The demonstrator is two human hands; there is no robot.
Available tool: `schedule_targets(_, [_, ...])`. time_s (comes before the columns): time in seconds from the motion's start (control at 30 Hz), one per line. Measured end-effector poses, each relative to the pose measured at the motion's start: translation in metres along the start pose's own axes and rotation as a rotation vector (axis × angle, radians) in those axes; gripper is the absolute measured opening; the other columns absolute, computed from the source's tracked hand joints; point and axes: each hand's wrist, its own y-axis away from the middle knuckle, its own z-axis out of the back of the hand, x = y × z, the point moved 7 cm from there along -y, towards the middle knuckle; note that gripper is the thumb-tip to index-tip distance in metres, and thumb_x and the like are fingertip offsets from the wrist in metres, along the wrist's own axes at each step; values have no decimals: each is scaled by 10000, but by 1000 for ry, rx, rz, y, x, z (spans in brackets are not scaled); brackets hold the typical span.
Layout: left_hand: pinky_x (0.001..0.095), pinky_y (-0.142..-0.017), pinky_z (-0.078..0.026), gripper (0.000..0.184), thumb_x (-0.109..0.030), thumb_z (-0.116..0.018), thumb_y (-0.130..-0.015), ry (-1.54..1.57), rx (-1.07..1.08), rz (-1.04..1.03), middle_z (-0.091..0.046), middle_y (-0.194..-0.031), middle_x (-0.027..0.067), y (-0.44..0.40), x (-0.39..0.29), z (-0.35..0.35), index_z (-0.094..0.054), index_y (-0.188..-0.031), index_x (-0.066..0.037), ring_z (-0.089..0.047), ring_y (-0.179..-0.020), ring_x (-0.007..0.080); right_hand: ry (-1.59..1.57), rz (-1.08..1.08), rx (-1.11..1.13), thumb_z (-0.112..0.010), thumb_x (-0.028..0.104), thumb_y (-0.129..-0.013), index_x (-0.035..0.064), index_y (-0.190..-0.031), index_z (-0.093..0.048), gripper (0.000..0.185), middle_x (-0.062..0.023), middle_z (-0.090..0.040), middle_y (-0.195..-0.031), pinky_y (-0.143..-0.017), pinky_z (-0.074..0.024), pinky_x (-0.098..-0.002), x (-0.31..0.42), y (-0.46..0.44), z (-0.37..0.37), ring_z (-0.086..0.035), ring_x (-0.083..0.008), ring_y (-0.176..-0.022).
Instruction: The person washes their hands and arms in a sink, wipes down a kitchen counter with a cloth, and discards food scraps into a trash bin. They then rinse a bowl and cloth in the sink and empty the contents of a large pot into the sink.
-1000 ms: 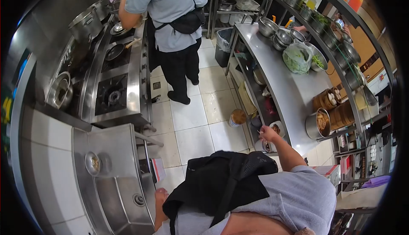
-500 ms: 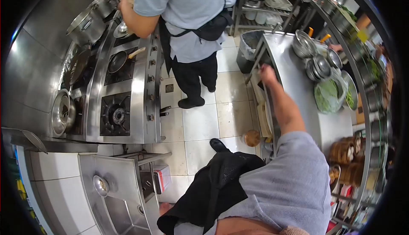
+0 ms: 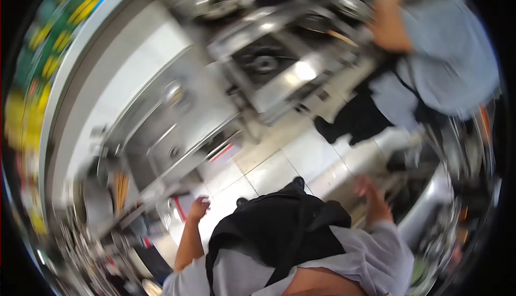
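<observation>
My left hand hangs at my left side, fingers loosely bent and a little apart, holding nothing visible. Beyond it are the steel sink unit and a red-edged box. On the right, my right hand is held out over the floor, blurred, with its fingers apart and no object seen in it. A black apron covers my front between the two arms. A small metal bowl sits on the sink unit.
Past the sink stands a stove with pans. Another person in a grey shirt stands at it, upper right. The steel worktable runs along my right. Chopsticks are at the left.
The view has swung left, so the stove and the co-worker now appear further right. My right arm has drawn back from the worktable side. My left hand has come fully into view.
</observation>
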Motion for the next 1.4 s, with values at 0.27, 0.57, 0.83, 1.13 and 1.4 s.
schedule_targets(0.27, [308,-634,-504,350,-167,-620,-853,218,-263,65,-653,-790,122,63,137,80,-557,-1155,-2,-635,-682,181,217,-409,83,-572,-67,-808,16,-1165,-484,376,-197,-669,-809,-575,-547,-389,29,-121,-230,-674,-262,-703])
schedule_targets(0.57, [299,-526,-462,343,-148,-586,-870,741,-617,412,-645,-912,75,182,382,165,-541,-1197,-57,-624,-699,164,953,168,-108,-666,97,-805,76,-720,-475,210,-18,-484,-548,-401,-394,-293,133,-266,-462,-483,-125,-439])
schedule_targets(0.83, [311,-631,-491,327,-189,-563,-902,958,-822,273,-648,-1000,93,211,410,290,-538,-1208,-76,-641,-821,177,1445,576,294,-613,127,-865,34,-766,-499,177,-39,-519,-596,-521,-412,-305,255,-336,-837,-503,-129,-550])
schedule_targets(1.13, [297,-705,-496,313,-172,-551,-921,840,-1025,106,-657,-1023,81,226,367,477,-543,-1211,-54,-646,-873,168,768,68,997,-524,149,-945,60,-1149,-575,228,-36,-616,-875,-674,-510,-267,130,-358,-1113,-580,-108,-724])
schedule_targets(1.4, [277,-709,-518,288,-188,-557,-942,965,-1459,-256,-646,-969,66,329,383,662,-554,-1178,-23,-637,-821,154,290,20,1252,-524,178,-961,72,-1251,-495,310,-53,-598,-958,-688,-516,-271,137,-336,-1367,-588,-119,-793])
